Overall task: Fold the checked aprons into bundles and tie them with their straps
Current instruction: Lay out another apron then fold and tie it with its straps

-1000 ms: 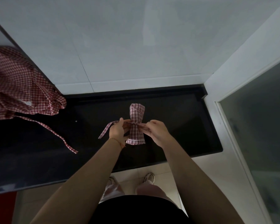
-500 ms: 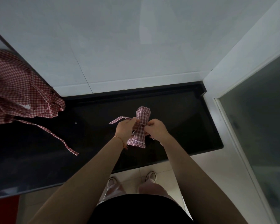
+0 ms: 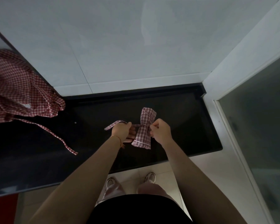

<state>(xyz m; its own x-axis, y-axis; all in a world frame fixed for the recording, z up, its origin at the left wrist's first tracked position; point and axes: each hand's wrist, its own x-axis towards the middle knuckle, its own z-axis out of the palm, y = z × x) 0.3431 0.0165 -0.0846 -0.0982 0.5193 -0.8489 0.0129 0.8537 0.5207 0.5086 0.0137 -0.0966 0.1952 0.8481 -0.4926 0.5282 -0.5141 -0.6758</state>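
The apron bundle lies lengthwise away from me between my hands, left hand and right hand each pinching a strap end at its waist.

It looked like a kitchen in a home: a long, glossy black stone countertop ran along a wall of large pale grey tiles, ending against a white-framed frosted glass door on the right. Beneath the counter's edge lay a floor of light beige tiles, where the person stood in white sneakers. A loose heap of red-and-white checked apron cloth sat on the counter's left end.
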